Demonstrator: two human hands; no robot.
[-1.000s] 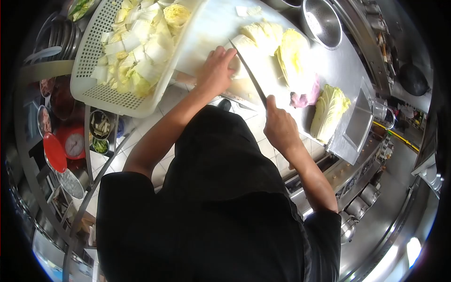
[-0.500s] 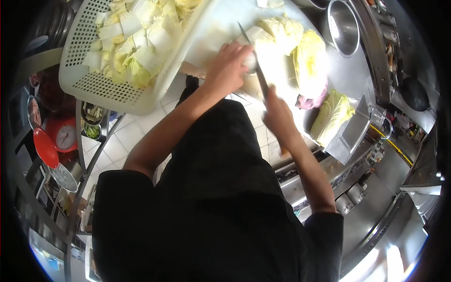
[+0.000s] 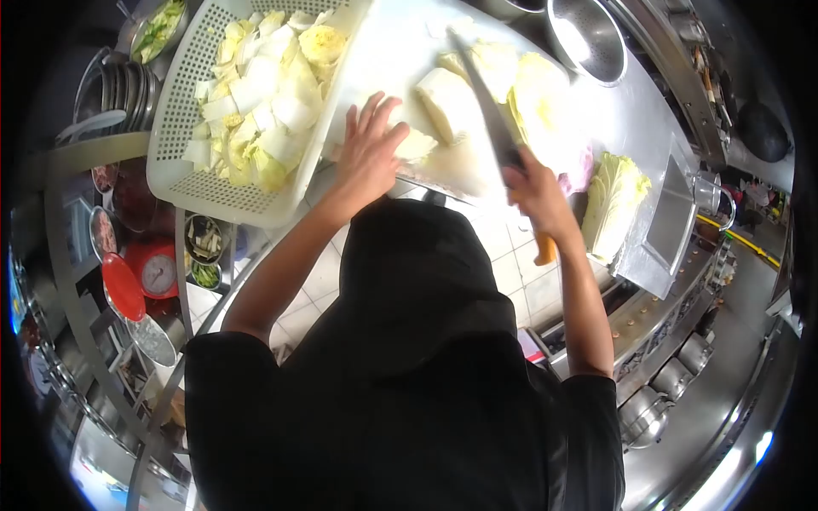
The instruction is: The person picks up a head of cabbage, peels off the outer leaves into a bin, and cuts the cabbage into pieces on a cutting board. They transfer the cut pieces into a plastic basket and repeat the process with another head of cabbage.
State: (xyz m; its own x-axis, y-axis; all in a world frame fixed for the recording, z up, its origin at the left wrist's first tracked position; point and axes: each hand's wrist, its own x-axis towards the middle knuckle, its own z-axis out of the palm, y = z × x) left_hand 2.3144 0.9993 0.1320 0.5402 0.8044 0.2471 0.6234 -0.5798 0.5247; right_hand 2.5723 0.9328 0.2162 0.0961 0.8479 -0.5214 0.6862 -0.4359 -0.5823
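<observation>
My right hand [image 3: 538, 192] grips a knife [image 3: 484, 95], its blade raised and angled toward the far side, with the orange-brown handle end sticking out below the fist. My left hand [image 3: 368, 153] has its fingers spread over the near-left part of the white cutting board [image 3: 388, 55]. Beside its fingertips lies a cut piece of napa cabbage [image 3: 417, 146]. Between the hands sits a thick pale cabbage chunk [image 3: 446, 104]. Leafy cabbage portions [image 3: 538, 94] rest beyond and right of the blade, partly washed out by glare.
On the left, a perforated white basket [image 3: 226, 200] holds many cut cabbage pieces [image 3: 264, 94]. Another napa cabbage [image 3: 612, 204] lies at right by a metal sink [image 3: 669, 209]. A steel bowl [image 3: 588, 38] stands at the back. A red scale [image 3: 158, 271] sits lower left.
My left hand has moved left off the cabbage, its fingers spreading. My right hand has shifted the knife right, away from the chunk. The whole view has also shifted.
</observation>
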